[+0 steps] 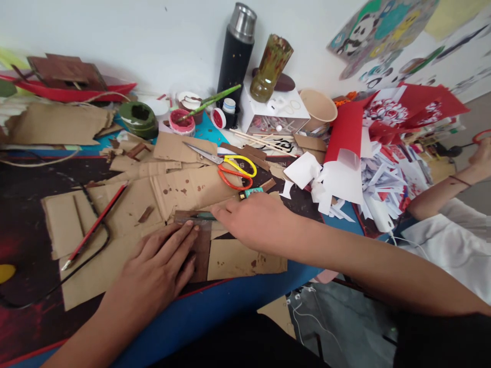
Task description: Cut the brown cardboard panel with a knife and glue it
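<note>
1. a dark brown painted cardboard strip (200, 250) lies flat near the front edge of the tabletop (23, 204), on top of plain tan cardboard sheets (130, 204). across its upper end sits what looks like a clear ruler (195, 216); i cannot tell its material for certain.
2. the left hand (157, 271) lies open, palm down, fingers spread over the strip's left edge and the sheet beside it, pressing rather than gripping.
3. the right hand (255, 221) rests knuckles up on the ruler's right end, fingers closed down loosely; whether it pinches a small tool is hidden. a small teal object (251, 192) shows just behind it.
4. risk: the strip lies loose on slick card, so uneven pressure from either hand could let it or the ruler skew. any blade or point run along the ruler would pass close to the left fingertips.
5. risk: the sheets overhang the blue front edge (215, 306), so a push could slide the stack off.
6. textures: the cardboard is matte, torn-edged and flecked with brown paint; the strip is darker and smoother.
7. outward: orange and yellow scissors (230, 166), a red pencil (95, 225), a black flask (236, 51), and red and white paper cuttings (368, 168).
8. at the far right another person's arm (445, 189) reaches away.
</note>
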Action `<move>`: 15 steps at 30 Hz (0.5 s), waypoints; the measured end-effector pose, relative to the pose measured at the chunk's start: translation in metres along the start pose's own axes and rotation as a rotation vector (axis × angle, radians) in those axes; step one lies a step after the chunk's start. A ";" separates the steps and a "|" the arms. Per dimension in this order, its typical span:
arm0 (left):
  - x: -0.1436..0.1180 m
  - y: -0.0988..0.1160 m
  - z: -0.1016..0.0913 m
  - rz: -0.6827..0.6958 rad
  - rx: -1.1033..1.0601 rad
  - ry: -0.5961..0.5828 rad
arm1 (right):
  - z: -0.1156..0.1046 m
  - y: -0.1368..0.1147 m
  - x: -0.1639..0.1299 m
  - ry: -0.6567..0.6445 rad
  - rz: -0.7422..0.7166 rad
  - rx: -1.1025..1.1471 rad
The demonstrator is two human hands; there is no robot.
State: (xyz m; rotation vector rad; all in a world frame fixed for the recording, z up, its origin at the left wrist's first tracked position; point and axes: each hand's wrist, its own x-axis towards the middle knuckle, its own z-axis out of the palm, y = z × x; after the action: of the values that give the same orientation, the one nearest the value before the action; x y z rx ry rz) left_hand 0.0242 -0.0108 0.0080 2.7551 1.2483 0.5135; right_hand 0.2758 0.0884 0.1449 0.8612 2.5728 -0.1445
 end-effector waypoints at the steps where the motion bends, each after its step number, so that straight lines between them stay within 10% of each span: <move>1: 0.000 0.000 0.000 0.000 0.004 0.005 | 0.000 0.000 0.001 0.002 -0.003 -0.001; 15: 0.000 0.000 0.000 0.005 0.021 0.003 | -0.010 -0.008 0.004 -0.027 -0.024 -0.027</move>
State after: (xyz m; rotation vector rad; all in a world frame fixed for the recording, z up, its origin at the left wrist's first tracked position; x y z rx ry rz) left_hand 0.0245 -0.0112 0.0078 2.7764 1.2558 0.5080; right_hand 0.2646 0.0868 0.1520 0.8131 2.5545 -0.1272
